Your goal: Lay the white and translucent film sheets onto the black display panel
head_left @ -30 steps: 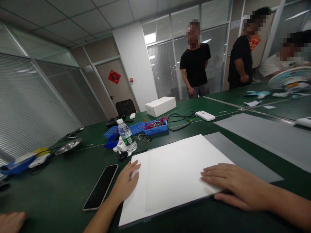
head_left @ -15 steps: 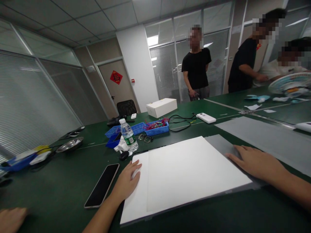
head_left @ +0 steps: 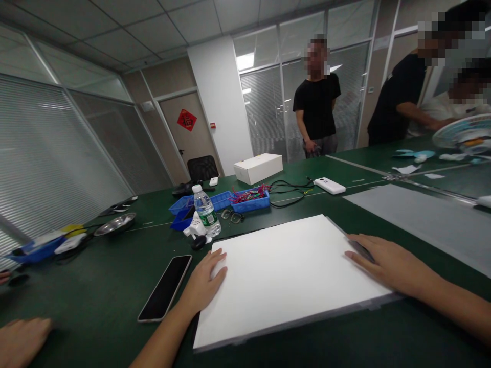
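Note:
A large white sheet (head_left: 291,276), seemingly paper, lies flat on the dark green table in front of me. A thin grey edge shows beneath its near and right sides. My left hand (head_left: 205,278) rests at the sheet's left edge, fingers stretched out and thumb apart on the white surface. At the right edge lies my right hand (head_left: 387,260), fingers extended and thumb spread over the sheet. A smartphone (head_left: 164,289) with a dark screen lies just left of my left wrist.
Beyond the sheet stand a water bottle (head_left: 206,212), glasses (head_left: 232,215), a blue tray (head_left: 251,204) of wires and a white box (head_left: 258,168). A grey mat (head_left: 422,220) lies right. Another person's hand (head_left: 25,340) rests lower left. Several people are across the table.
My right hand has moved left. The white strip at the left and the wide grey area at the right are now covered or lined up, leaving one even white surface.

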The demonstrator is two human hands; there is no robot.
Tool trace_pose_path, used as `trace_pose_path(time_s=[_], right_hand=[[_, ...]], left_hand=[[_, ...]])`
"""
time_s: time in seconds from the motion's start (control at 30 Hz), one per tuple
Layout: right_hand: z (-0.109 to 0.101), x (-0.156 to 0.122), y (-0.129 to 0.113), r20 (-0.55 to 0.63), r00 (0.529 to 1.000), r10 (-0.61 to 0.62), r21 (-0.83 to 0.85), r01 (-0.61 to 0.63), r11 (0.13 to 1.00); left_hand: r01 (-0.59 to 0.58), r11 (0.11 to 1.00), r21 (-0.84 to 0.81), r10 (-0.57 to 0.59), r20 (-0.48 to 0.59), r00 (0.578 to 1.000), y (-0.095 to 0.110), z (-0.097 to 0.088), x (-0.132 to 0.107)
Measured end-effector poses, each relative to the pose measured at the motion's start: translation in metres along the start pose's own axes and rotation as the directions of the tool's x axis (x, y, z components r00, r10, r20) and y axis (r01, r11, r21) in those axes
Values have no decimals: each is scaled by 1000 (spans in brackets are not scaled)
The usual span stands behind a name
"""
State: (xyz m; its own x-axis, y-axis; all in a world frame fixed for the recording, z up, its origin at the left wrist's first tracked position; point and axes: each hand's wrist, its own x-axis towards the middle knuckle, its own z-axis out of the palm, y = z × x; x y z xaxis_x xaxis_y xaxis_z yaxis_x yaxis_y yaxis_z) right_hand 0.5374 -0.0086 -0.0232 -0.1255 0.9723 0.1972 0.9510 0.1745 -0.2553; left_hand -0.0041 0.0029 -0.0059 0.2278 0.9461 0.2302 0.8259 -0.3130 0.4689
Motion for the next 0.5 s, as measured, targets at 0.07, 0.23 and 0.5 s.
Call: trace_pose_path(time_s=[0.07, 0.23, 0.5], right_hand=[[-2, -1, -4, 2, 999, -41, 20, 41, 999], [-6, 7, 6, -9, 998, -57, -70, 56, 996], [-28, 23, 114, -153, 949, 275, -242, -306, 921]], left_hand=[[-2, 1000, 0, 2, -6, 1000, 0, 0, 0], [0, 1000, -1, 0, -20, 1000, -2, 1, 2], [12, 1000, 6, -11, -19, 1000, -3, 3, 3]])
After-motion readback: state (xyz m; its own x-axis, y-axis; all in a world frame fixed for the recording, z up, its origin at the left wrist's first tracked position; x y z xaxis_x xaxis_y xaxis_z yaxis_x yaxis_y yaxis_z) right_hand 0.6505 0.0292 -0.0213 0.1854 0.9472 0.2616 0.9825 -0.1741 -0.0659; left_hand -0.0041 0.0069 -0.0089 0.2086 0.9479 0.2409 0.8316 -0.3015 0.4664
